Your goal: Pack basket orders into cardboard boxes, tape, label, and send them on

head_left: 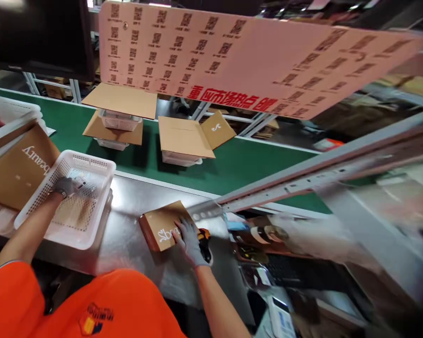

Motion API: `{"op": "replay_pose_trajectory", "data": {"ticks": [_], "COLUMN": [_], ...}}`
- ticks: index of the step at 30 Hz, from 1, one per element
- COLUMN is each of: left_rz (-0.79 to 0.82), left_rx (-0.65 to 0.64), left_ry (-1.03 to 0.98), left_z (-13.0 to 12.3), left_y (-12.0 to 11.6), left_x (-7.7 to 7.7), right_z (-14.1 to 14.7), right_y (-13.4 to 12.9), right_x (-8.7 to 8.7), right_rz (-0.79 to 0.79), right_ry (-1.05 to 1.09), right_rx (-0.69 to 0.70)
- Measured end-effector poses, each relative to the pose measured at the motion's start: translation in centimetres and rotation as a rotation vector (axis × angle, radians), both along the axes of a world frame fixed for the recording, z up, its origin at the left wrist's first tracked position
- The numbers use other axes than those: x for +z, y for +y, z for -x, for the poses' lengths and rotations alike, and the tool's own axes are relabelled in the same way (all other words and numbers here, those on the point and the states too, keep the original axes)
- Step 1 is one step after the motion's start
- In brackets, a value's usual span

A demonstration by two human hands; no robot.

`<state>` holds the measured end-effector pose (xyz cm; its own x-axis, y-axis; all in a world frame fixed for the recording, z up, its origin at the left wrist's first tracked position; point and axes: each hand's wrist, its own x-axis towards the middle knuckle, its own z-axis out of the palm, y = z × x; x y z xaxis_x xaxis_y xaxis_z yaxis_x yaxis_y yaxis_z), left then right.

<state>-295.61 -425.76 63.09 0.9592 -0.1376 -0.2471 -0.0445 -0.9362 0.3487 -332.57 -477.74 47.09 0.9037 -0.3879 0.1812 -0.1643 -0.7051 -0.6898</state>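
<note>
My left hand point(65, 186), in a grey glove, reaches into a white perforated plastic basket point(107, 169). Its fingers are closed on the edge of a small packet with a white label point(82, 182); the grip is partly hidden. Flat on the steel bench lies a brown cardboard box point(162, 221) with white lettering. My right hand point(189, 241), also gloved in grey, rests on this box's right side with its fingers spread. Right beside that hand is a black and orange tool point(204, 244), partly covered, whose kind I cannot make out.
Behind the steel bench point(127, 234) runs a green conveyor belt point(254, 164) carrying baskets topped with open cardboard boxes point(185, 136). A pink code board point(261, 56) hangs above. A cardboard box point(21, 169) stands left, a metal post point(285, 183) right, beside blurred clutter.
</note>
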Motion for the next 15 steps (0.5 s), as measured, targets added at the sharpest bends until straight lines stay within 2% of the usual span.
{"op": "replay_pose_trajectory", "data": {"ticks": [4, 8, 12, 15], "left_rz": [-0.190, -0.217, -0.153, 0.026], "left_rx": [0.004, -0.060, -0.028, -0.045], "left_ry": [0.050, 0.052, 0.026, -0.106], "left_z": [-1.2, -1.0, 0.5, 3.6], "left_y": [0.6, 1.0, 0.6, -1.5], "left_x": [-1.1, -1.4, 0.2, 2.5], "right_z": [-2.1, -3.3, -4.0, -4.7], "right_y": [-1.5, -1.5, -0.6, 2.1], "right_x": [1.6, 3.2, 5.3, 7.1], "right_rz": [-0.098, -0.248, -0.386, -0.523], "right_ry": [0.014, 0.017, -0.020, -0.043], "right_rx": [-0.040, -0.079, -0.153, -0.239]}}
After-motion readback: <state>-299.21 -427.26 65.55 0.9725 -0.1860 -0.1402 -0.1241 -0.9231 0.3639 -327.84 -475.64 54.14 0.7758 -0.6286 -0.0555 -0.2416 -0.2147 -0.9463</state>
